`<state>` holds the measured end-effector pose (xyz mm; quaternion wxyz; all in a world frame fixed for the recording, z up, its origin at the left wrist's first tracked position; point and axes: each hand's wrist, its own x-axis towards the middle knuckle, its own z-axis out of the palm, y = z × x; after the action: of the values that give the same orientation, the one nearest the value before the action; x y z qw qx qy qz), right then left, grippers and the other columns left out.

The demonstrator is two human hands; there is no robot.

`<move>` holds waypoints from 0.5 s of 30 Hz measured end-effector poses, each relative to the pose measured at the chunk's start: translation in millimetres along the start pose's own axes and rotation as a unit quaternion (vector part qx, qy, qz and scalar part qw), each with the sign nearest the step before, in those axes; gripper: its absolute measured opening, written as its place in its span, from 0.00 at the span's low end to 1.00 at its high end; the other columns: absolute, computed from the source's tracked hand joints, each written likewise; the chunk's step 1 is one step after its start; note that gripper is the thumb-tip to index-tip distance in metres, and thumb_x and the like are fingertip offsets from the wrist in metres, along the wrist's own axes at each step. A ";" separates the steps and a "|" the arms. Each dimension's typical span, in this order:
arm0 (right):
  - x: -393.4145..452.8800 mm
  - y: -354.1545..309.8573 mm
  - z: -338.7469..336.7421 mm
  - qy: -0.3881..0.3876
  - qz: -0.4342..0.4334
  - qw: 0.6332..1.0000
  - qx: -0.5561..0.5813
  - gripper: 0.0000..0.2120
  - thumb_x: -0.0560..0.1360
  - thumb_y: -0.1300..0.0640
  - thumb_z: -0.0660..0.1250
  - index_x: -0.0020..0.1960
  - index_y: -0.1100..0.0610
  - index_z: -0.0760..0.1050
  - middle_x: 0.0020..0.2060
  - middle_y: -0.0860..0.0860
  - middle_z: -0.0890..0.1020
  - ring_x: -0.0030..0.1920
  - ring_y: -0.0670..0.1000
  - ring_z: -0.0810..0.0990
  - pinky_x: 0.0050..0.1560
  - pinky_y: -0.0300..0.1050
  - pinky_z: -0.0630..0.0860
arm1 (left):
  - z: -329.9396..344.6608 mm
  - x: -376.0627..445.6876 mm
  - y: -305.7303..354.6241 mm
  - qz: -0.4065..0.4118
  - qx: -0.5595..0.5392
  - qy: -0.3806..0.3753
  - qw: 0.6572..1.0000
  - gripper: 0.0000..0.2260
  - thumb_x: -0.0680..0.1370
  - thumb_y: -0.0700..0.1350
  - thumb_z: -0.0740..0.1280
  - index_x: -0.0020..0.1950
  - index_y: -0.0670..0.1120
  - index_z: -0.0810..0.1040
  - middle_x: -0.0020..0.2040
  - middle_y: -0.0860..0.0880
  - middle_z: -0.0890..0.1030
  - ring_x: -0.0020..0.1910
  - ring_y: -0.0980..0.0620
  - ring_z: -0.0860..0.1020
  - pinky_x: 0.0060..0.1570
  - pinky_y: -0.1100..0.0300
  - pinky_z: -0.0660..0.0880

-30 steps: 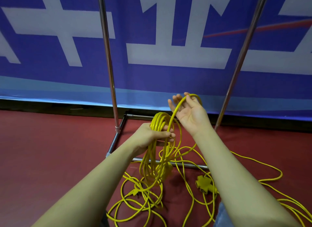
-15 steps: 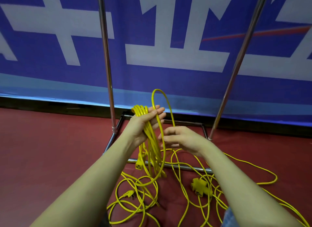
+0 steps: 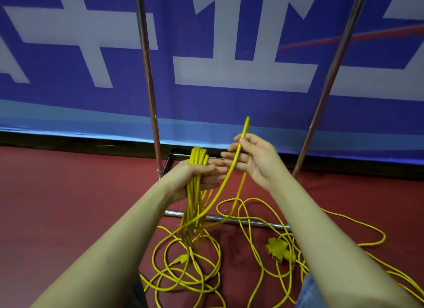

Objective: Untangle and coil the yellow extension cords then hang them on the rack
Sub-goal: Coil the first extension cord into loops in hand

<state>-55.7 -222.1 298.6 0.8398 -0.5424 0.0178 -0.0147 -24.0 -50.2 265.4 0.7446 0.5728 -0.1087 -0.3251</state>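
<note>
Left hand (image 3: 195, 177) gripping the gathered coil (image 3: 195, 193); right hand (image 3: 254, 158) pinching a limp, light cord loop (image 3: 229, 177), best held near its crown.

Left hand (image 3: 195, 178): gripping a bundle of yellow cord loops (image 3: 197, 161), strands hanging down toward the floor.
Right hand (image 3: 254, 158): pinching a single raised cord strand (image 3: 231, 167) between thumb and fingers.
Loose cord (image 3: 183, 273): lying tangled on the red floor (image 3: 57, 204), multi-outlet end (image 3: 278, 250) among it.
Rack (image 3: 146, 78): standing before a blue banner (image 3: 229, 105).
</note>
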 end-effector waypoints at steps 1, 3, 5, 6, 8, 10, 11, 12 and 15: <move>1.3 0.3 1.3 0.015 0.001 1.000 0.025 0.08 0.82 0.63 0.54 0.47 0.61 0.70 0.36 0.57 0.78 0.36 0.55 0.84 0.35 0.46 0.81 | 1.4 -1.1 -0.3 -0.001 0.008 -0.007 1.000 0.10 0.77 0.39 0.62 0.56 0.41 0.79 0.48 0.44 0.85 0.47 0.48 0.84 0.50 0.55 0.80; 3.4 1.6 3.5 0.032 0.003 0.998 0.060 0.08 0.82 0.63 0.54 0.47 0.61 0.69 0.37 0.58 0.78 0.36 0.54 0.84 0.35 0.46 0.82 | 4.5 -2.0 -1.2 -0.001 0.022 -0.022 1.000 0.13 0.74 0.43 0.65 0.55 0.40 0.78 0.48 0.41 0.84 0.47 0.46 0.84 0.56 0.49 0.77; 4.5 1.8 3.9 0.035 0.006 0.997 0.070 0.07 0.82 0.64 0.54 0.47 0.62 0.69 0.38 0.59 0.78 0.36 0.54 0.85 0.36 0.46 0.82 | 9.6 -1.8 -1.8 -0.002 0.032 -0.028 0.999 0.12 0.72 0.45 0.66 0.51 0.40 0.79 0.43 0.42 0.84 0.42 0.47 0.84 0.55 0.48 0.77; 4.9 1.3 3.4 0.035 0.008 0.997 0.072 0.07 0.82 0.64 0.54 0.47 0.62 0.69 0.38 0.60 0.78 0.36 0.54 0.85 0.36 0.46 0.82 | 13.1 -1.9 -1.7 0.000 0.035 -0.033 0.999 0.11 0.73 0.45 0.66 0.50 0.40 0.79 0.39 0.44 0.83 0.38 0.50 0.83 0.49 0.51 0.79; 4.5 -0.5 2.3 0.038 0.011 0.997 0.065 0.06 0.81 0.64 0.55 0.47 0.63 0.70 0.38 0.60 0.78 0.35 0.54 0.84 0.36 0.45 0.82 | 22.0 -1.7 -0.7 0.002 0.042 -0.046 0.998 0.09 0.75 0.45 0.64 0.46 0.39 0.77 0.31 0.49 0.77 0.29 0.55 0.76 0.33 0.61 0.78; 3.1 -2.8 1.0 0.045 0.011 0.998 0.046 0.06 0.81 0.64 0.56 0.48 0.64 0.71 0.36 0.58 0.78 0.32 0.52 0.83 0.34 0.45 0.81 | 30.6 0.2 -1.3 0.002 0.041 -0.059 0.997 0.06 0.75 0.43 0.64 0.43 0.41 0.72 0.28 0.51 0.69 0.25 0.57 0.68 0.25 0.66 0.68; 2.5 -4.1 -0.1 0.048 0.011 0.998 0.033 0.06 0.80 0.64 0.57 0.48 0.64 0.72 0.35 0.58 0.78 0.31 0.51 0.83 0.34 0.44 0.81 | 34.2 1.5 -2.2 0.001 0.040 -0.062 0.997 0.05 0.76 0.42 0.64 0.42 0.42 0.71 0.27 0.51 0.68 0.24 0.57 0.67 0.24 0.66 0.66; 2.2 -5.3 -1.8 0.050 0.013 0.999 0.015 0.07 0.80 0.63 0.57 0.48 0.63 0.73 0.35 0.57 0.79 0.31 0.51 0.82 0.34 0.43 0.81 | 36.7 2.7 -3.2 0.002 0.044 -0.063 0.997 0.05 0.77 0.40 0.64 0.42 0.41 0.71 0.27 0.51 0.68 0.24 0.57 0.67 0.23 0.66 0.65; 1.0 -9.1 -8.2 0.068 0.025 0.992 -0.108 0.10 0.82 0.58 0.56 0.48 0.62 0.74 0.35 0.56 0.81 0.31 0.49 0.81 0.33 0.39 0.78 | 40.8 4.4 -5.6 0.016 0.052 -0.055 0.997 0.06 0.79 0.38 0.61 0.43 0.39 0.75 0.28 0.51 0.73 0.22 0.57 0.69 0.22 0.66 0.67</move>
<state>-55.1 -233.4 303.6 0.7733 -0.6269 0.0901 -0.0283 -44.4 -85.5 272.4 0.7121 0.5900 -0.1749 -0.3380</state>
